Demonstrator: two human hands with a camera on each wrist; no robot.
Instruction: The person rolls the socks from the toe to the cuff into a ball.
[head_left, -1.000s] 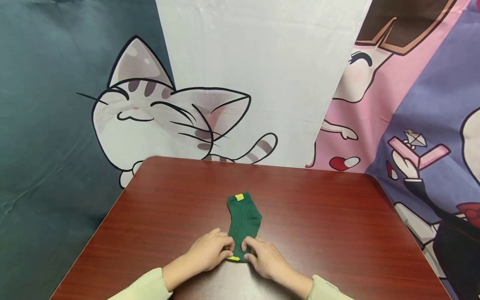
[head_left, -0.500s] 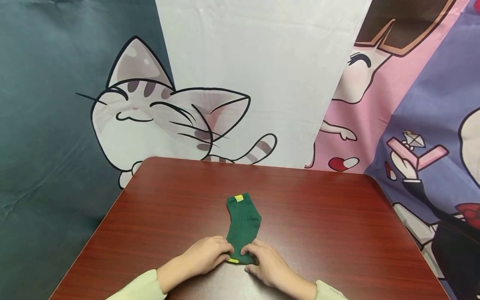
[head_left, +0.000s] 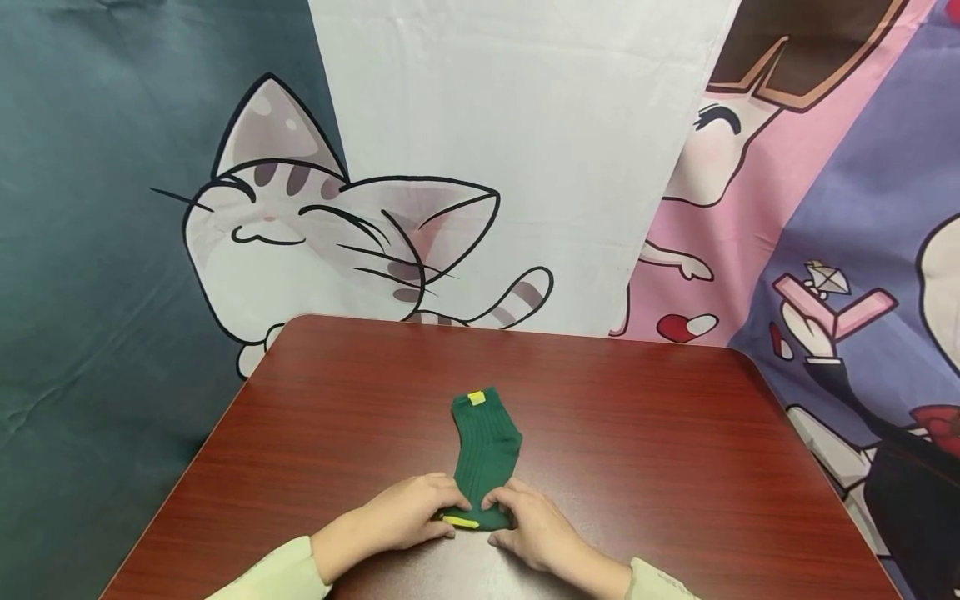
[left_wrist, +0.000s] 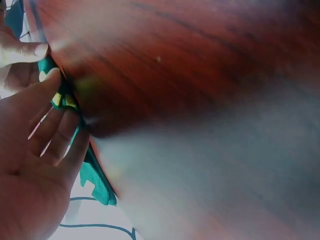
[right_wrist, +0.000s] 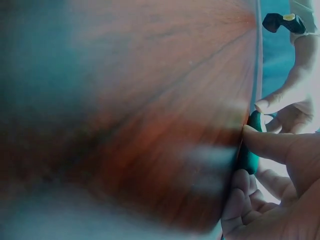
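A green ribbed sock (head_left: 487,450) lies flat on the table, with a yellow patch (head_left: 477,398) at its far end. Its near end forms a thick edge where a yellow strip (head_left: 460,522) shows. At the left of that edge, my left hand (head_left: 405,512) has its fingers on top and its thumb in front. My right hand (head_left: 538,527) grips the right side between curled fingers and thumb. The right wrist view shows the edge as a green roll (right_wrist: 251,152) between thumb and fingers. In the left wrist view, part of the sock (left_wrist: 97,182) appears past the fingers.
The reddish-brown wooden table (head_left: 637,417) has rounded far corners. Behind it hangs a cloth backdrop (head_left: 525,125) printed with a cartoon cat and figures. Pale green sleeves (head_left: 281,571) cover both forearms.
My left hand has shifted slightly left, its thumb now lower and farther from the right hand. More of the yellow strip shows at the near edge. The right hand has moved little.
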